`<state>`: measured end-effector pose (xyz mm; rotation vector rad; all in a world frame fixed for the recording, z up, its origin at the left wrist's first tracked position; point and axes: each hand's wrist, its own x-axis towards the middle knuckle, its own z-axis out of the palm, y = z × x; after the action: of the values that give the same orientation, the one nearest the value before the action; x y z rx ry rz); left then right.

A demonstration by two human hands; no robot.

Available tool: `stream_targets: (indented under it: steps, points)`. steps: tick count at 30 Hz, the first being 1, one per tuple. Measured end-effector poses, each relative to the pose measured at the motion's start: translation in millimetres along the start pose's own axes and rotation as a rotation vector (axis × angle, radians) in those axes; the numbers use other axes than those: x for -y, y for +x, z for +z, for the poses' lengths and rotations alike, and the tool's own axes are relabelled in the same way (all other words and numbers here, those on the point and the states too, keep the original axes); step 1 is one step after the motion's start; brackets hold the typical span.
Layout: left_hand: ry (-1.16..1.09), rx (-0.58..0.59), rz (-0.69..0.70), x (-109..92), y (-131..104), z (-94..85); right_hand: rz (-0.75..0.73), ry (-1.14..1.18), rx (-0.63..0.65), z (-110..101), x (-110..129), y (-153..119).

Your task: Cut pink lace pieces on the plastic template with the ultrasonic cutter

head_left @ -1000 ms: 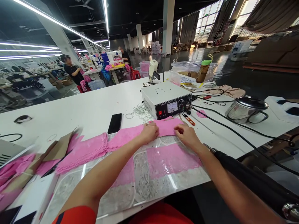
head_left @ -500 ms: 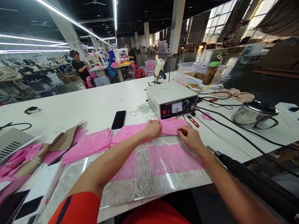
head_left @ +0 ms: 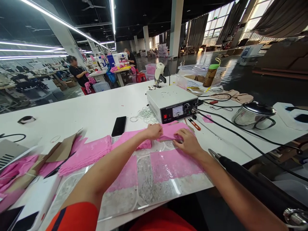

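In the head view, a pink cloth (head_left: 169, 131) lies at the centre of the frame, between the two hands. The left hand (head_left: 154, 131) has its grip closed on the cloth's left end; the right hand (head_left: 187, 140) pinches its near edge toward the right, thumb low, fingers on top. The strip between them sits just in front of a metered box (head_left: 172, 99) on the table (head_left: 96, 107). A pink stack (head_left: 86, 152) lies left of centre, near a phone (head_left: 119, 126).
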<state>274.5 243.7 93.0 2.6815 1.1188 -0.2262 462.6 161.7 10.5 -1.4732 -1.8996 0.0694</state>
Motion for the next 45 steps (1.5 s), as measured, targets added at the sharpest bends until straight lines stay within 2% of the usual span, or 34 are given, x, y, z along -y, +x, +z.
stream_targets:
  steps: [7,12,16,19,23,29,36,40,45]
  points:
    - [-0.020,0.003,0.056,-1,-9,-14.7,0.023,-0.155,-0.074,-3,-10,3]
    - [-0.074,0.053,0.098,-1,-38,-9.0,0.005,-0.194,-0.046,-20,-7,-14]
    - [-0.155,0.104,0.123,-8,-74,12.4,-0.180,-0.206,0.040,-37,3,-49]
    - [-0.213,0.138,0.146,-19,-97,27.8,-0.389,-0.243,-0.003,-48,7,-73]
    - [-0.237,0.144,0.145,-35,-114,40.7,-0.517,-0.243,-0.028,-59,10,-89]
    - [-0.222,0.119,0.119,-47,-121,51.8,-0.543,-0.213,-0.002,-64,9,-98]
    - [-0.232,0.124,0.097,-47,-123,55.4,-0.460,-0.089,0.041,-68,10,-105]
    - [-0.249,0.147,0.102,-45,-121,53.8,-0.446,-0.001,0.037,-66,36,-98]
    - [-0.240,0.157,0.099,-44,-119,54.0,-0.462,0.080,0.075,-41,78,-85]
